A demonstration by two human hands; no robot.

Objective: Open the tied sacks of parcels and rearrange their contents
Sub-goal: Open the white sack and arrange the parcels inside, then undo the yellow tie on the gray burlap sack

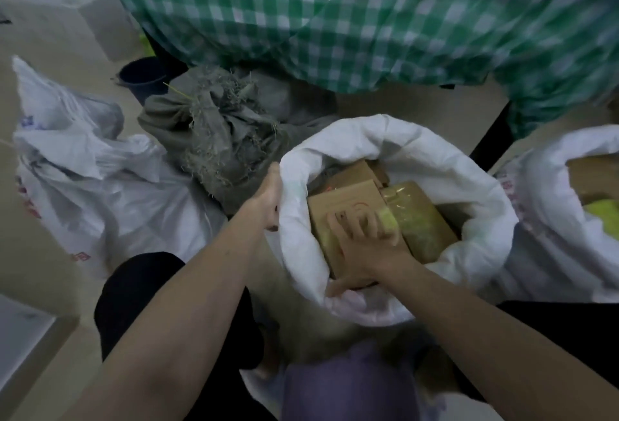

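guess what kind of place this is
Probably a parcel sorting or storage room: an open white sack packed with cardboard parcels, more white sacks on the floor, and a tied grey sack.

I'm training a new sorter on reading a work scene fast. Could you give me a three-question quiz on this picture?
1. True or false: the white sack in the middle is open at the top.
2. Which hand holds the sack's rim? A) left hand B) right hand C) neither
3. Fill in: the right hand grips a cardboard ____ inside the sack.

Key
1. True: its mouth is rolled wide and parcels show inside.
2. A: the left hand holds the rim on the sack's left side.
3. Box: fingers spread on its top, thumb under its near edge. The grey sack behind is tied shut.
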